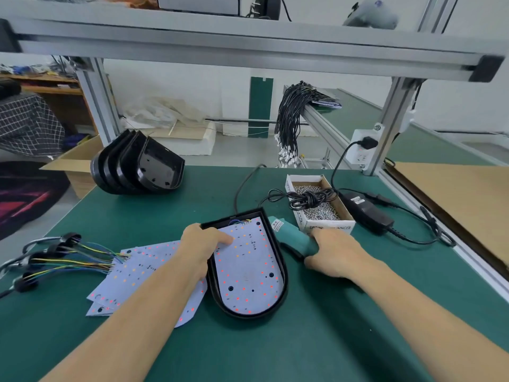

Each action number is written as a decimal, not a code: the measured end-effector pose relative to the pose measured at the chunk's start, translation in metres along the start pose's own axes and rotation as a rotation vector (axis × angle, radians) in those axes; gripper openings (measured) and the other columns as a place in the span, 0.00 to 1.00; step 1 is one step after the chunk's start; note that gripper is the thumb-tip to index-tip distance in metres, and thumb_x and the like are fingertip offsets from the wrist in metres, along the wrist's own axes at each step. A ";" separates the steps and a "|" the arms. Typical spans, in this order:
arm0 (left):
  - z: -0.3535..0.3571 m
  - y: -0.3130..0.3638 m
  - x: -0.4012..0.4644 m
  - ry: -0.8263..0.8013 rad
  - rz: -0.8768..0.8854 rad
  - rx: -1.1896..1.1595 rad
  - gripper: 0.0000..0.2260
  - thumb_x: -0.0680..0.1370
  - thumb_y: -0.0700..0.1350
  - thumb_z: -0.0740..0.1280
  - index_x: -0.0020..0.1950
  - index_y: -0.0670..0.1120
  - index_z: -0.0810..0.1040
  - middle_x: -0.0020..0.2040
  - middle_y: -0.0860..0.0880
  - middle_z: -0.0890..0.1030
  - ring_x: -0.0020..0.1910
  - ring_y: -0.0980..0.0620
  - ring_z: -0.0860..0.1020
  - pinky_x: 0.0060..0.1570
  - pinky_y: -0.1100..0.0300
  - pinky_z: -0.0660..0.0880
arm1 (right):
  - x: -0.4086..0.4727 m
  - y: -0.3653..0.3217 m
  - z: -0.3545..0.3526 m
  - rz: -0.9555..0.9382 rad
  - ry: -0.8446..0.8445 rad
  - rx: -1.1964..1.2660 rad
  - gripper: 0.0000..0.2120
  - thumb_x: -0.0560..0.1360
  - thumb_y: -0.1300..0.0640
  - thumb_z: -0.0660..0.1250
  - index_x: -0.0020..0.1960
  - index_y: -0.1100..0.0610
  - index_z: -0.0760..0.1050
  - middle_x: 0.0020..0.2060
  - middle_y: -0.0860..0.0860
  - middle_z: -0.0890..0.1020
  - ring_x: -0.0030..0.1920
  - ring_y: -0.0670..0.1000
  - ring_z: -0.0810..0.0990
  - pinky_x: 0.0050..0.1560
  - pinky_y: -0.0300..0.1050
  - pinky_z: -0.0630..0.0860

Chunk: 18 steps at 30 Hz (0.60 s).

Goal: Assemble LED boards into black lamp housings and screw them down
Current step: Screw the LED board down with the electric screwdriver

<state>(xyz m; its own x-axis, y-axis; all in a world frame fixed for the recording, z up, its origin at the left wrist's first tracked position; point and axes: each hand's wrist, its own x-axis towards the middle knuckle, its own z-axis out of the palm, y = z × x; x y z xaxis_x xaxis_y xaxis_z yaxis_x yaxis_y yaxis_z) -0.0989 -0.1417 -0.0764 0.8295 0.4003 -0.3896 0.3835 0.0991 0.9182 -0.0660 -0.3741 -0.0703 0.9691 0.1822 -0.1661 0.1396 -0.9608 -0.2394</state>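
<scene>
While our left hand (202,244) presses flat fingers on the LED board (248,268) seated in the black housing (285,274) at lower centre, our right hand (334,250) grips the teal screwdriver (292,234) just right of it. Easing that pressure could shift the board off its screw holes.

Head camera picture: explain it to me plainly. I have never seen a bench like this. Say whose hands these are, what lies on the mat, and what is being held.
The view comes from a camera worn on a person's head, looking down at their own bare arms; there is no robot. The left hand presses a white LED board seated in a black lamp housing. The right hand grips a teal electric screwdriver. On the green mat lie spare LED boards with coloured wires, a stack of empty housings, a box of screws and a black power adapter.
</scene>
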 end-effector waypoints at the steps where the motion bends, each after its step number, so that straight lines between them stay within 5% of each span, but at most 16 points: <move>1: -0.001 -0.001 -0.002 0.004 0.006 -0.016 0.11 0.68 0.29 0.72 0.37 0.40 0.72 0.42 0.39 0.77 0.41 0.41 0.75 0.51 0.43 0.76 | 0.000 0.002 -0.001 -0.018 0.005 0.045 0.17 0.68 0.50 0.70 0.55 0.49 0.71 0.49 0.49 0.79 0.46 0.52 0.76 0.42 0.42 0.71; 4: -0.002 -0.003 -0.005 0.007 0.005 -0.056 0.10 0.69 0.28 0.72 0.39 0.40 0.75 0.41 0.39 0.80 0.40 0.40 0.78 0.50 0.40 0.78 | 0.000 0.009 -0.011 -0.001 0.076 0.165 0.14 0.69 0.53 0.70 0.48 0.51 0.66 0.40 0.47 0.75 0.37 0.45 0.73 0.32 0.40 0.66; 7: -0.002 -0.003 -0.006 0.005 0.006 -0.087 0.09 0.69 0.28 0.72 0.40 0.40 0.76 0.38 0.40 0.81 0.35 0.42 0.79 0.40 0.49 0.79 | -0.002 0.016 -0.034 0.014 0.169 0.484 0.11 0.65 0.57 0.70 0.45 0.55 0.71 0.36 0.51 0.80 0.32 0.48 0.77 0.31 0.41 0.71; 10: -0.001 -0.004 -0.004 -0.002 -0.012 -0.101 0.08 0.70 0.30 0.71 0.39 0.40 0.75 0.41 0.39 0.80 0.39 0.40 0.78 0.46 0.44 0.78 | -0.006 0.027 -0.062 -0.025 0.114 0.866 0.17 0.57 0.64 0.68 0.46 0.62 0.75 0.30 0.52 0.76 0.30 0.49 0.72 0.30 0.43 0.70; 13: 0.002 -0.007 -0.001 0.004 0.002 -0.083 0.07 0.71 0.30 0.70 0.40 0.40 0.75 0.42 0.39 0.77 0.40 0.41 0.75 0.50 0.45 0.75 | -0.009 0.041 -0.081 -0.054 0.100 1.119 0.15 0.61 0.74 0.68 0.45 0.60 0.76 0.34 0.52 0.77 0.31 0.48 0.72 0.33 0.43 0.71; 16: 0.002 -0.008 0.000 0.016 0.034 -0.021 0.07 0.71 0.32 0.71 0.42 0.39 0.74 0.43 0.38 0.77 0.41 0.41 0.75 0.52 0.44 0.75 | -0.010 0.055 -0.095 -0.075 0.219 1.327 0.14 0.66 0.74 0.68 0.44 0.57 0.76 0.33 0.50 0.79 0.31 0.47 0.78 0.32 0.40 0.77; 18: 0.001 -0.006 -0.001 0.026 0.058 0.066 0.16 0.66 0.38 0.73 0.49 0.34 0.74 0.43 0.37 0.78 0.41 0.40 0.77 0.49 0.47 0.76 | -0.010 0.065 -0.103 -0.071 0.309 1.447 0.12 0.68 0.71 0.69 0.45 0.57 0.75 0.32 0.50 0.81 0.31 0.48 0.81 0.31 0.39 0.79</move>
<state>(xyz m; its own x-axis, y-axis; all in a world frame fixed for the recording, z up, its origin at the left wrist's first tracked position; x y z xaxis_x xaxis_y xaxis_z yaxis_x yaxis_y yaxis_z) -0.1015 -0.1436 -0.0820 0.8405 0.4275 -0.3330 0.3617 0.0151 0.9322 -0.0461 -0.4603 0.0139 0.9988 -0.0100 0.0473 0.0482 0.1201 -0.9916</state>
